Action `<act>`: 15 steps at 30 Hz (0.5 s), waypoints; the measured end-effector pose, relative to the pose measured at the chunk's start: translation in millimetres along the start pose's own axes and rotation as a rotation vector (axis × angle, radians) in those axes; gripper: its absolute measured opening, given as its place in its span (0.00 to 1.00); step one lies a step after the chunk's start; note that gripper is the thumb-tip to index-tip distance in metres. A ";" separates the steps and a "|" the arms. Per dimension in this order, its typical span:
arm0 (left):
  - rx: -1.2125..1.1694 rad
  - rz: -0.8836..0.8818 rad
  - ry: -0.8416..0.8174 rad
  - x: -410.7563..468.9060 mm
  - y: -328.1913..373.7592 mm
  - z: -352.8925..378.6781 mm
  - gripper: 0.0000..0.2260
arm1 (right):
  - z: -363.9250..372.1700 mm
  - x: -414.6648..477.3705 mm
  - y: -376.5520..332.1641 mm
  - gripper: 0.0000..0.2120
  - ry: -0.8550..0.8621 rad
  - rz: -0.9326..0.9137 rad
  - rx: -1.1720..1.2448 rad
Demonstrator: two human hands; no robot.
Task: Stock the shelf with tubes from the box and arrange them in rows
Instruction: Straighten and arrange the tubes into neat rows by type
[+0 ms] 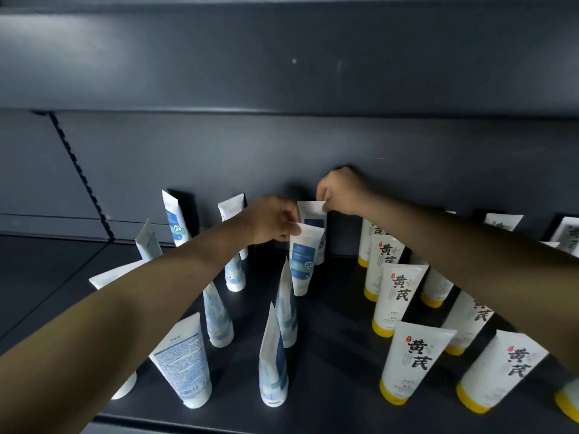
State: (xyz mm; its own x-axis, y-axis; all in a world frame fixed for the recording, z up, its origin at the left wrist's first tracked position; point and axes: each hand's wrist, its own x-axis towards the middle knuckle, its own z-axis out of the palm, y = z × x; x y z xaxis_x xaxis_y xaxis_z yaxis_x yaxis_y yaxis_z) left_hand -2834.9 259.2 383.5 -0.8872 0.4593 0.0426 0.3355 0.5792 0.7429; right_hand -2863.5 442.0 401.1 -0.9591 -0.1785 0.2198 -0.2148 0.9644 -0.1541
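Both my arms reach deep into a dark shelf (332, 371). My left hand (269, 219) pinches the flat top edge of a white-and-blue tube (303, 261) standing cap-down. Just behind it, my right hand (340, 192) pinches the top of a second white-and-blue tube (313, 213) near the back wall. Several more blue-and-white tubes (272, 368) stand cap-down in loose rows on the left half, some turned edge-on. White tubes with yellow caps and black characters (410, 361) stand in rows on the right half. No box is in view.
The shelf's dark back panel (282, 151) rises right behind my hands. A slotted upright (81, 177) runs down at the left, with a neighbouring bay beyond it. An upper shelf (282, 57) hangs overhead. The front lip (219, 422) is at the bottom.
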 end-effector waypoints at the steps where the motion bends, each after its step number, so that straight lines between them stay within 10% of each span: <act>1: -0.023 -0.004 0.002 1.0 0.8 1.6 0.08 | -0.4 -1.1 3.4 0.11 0.005 0.008 0.000; 15: -0.118 -0.029 -0.104 14.8 12.8 14.7 0.03 | -6.2 -7.4 14.0 0.10 -0.048 0.005 0.100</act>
State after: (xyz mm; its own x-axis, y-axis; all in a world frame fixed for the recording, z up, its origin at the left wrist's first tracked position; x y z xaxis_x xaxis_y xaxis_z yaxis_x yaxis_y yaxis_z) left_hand -2839.1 283.3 383.8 -0.8566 0.5140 -0.0448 0.2653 0.5132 0.8163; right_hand -2858.2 458.1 403.2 -0.9675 -0.1851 0.1723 -0.2248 0.9415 -0.2509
